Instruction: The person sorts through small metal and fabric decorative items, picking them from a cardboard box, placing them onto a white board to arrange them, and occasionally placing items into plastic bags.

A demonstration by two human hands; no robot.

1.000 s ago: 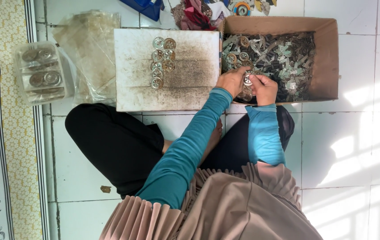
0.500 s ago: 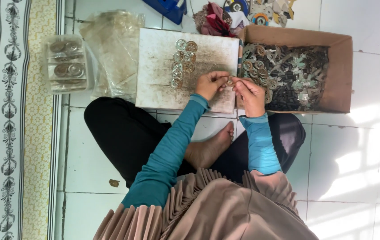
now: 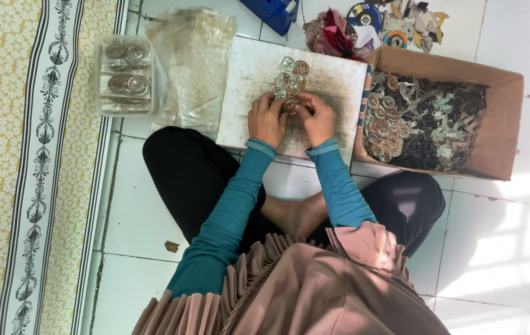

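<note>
**Working a Small Metal Disc Over a White Board**

Sitting cross-legged on a white tiled floor, a person in teal sleeves bends over a low white board (image 3: 339, 80). Going left to right: a patterned yellow mat (image 3: 4, 167) runs down the far left edge. Just beside it stands a clear plastic container (image 3: 125, 77) with round metal parts inside, and next to that lies a crumpled clear plastic bag (image 3: 193, 62), its edge touching the board.

On the board, a short row of round metal discs (image 3: 290, 73) lies near the top edge. The left hand (image 3: 267, 119) and the right hand (image 3: 316, 118) meet just below that row, fingertips drawn together on a small round metal piece (image 3: 290, 107) held between them (most of it is hidden by the fingers, so its exact shape cannot be told). Both hands are curled inward, fingers closed on the piece, knuckles up toward the camera.

Right of the board, touching its edge, sits an open cardboard box (image 3: 501, 124) filled with dark and silvery metal parts, with more round discs heaped at its left side. Above the box lie a bundle of cloth (image 3: 333, 34) and some flat discs and scraps (image 3: 401, 22). A blue object (image 3: 271, 12) shows at the top edge.
</note>
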